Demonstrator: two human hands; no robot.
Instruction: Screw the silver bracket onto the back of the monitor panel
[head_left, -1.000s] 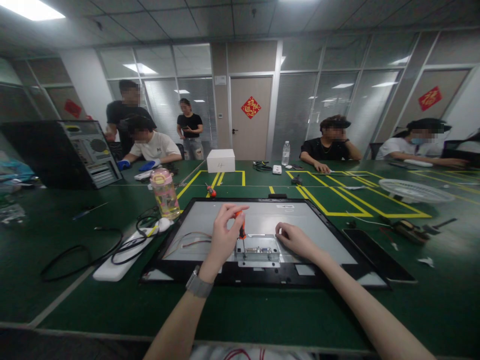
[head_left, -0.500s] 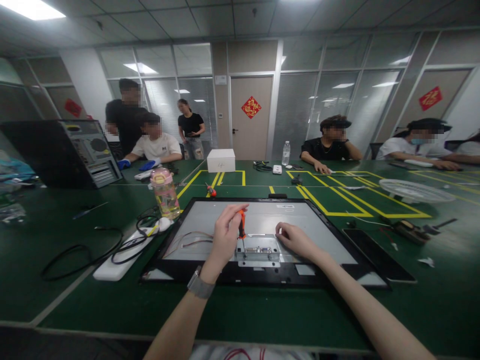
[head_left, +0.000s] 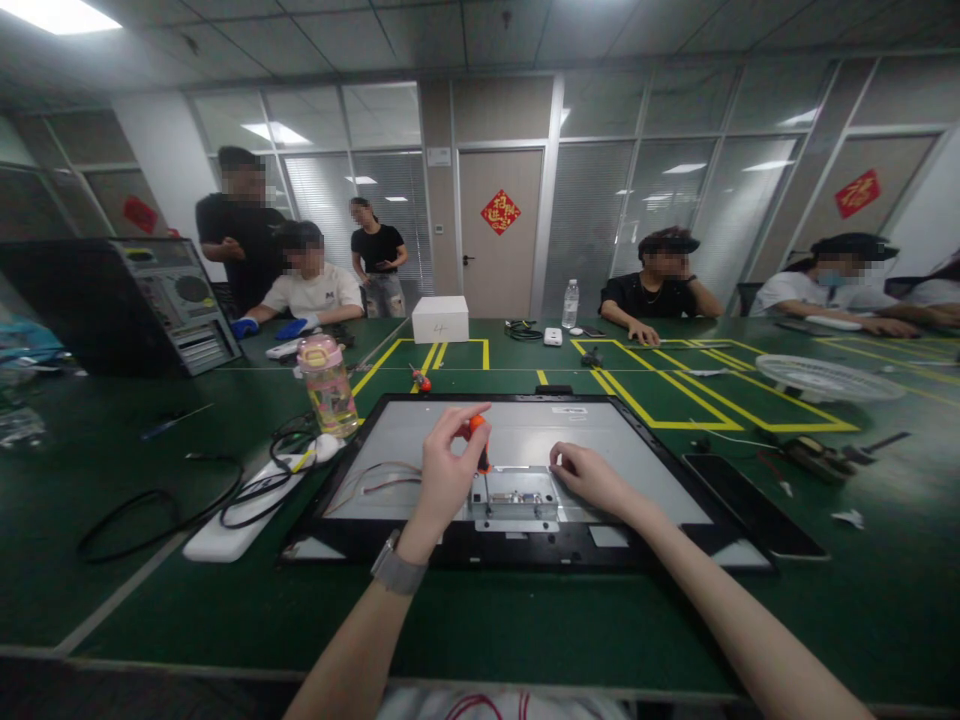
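Note:
My left hand (head_left: 445, 468), with a watch on its wrist, is closed around an orange-and-black screwdriver (head_left: 483, 460). The screwdriver stands nearly upright, its shaft reaching down to the left end of a metal bracket (head_left: 517, 525) with connector ports. Beneath the bracket lies a flat display panel (head_left: 645, 465) with a black frame, back side up. Beside the bracket's right end rests my right hand (head_left: 589, 474), its fingers curled near the bracket's back corner; what they hold, if anything, is hidden. Thin wires (head_left: 382, 478) lie on the panel left of my left hand.
Left of the panel are a white power strip (head_left: 232, 515) with black cables and a pink-lidded bottle (head_left: 328, 390). A dark flat slab (head_left: 754, 505) lies at the right. Behind are a red screwdriver (head_left: 422, 380) and a white box (head_left: 440, 320). Several people are across the table.
My left fingers have shifted on the screwdriver handle, and its orange top now shows between thumb and fingers. My right hand stays in place. A standing person at the left has raised a forearm.

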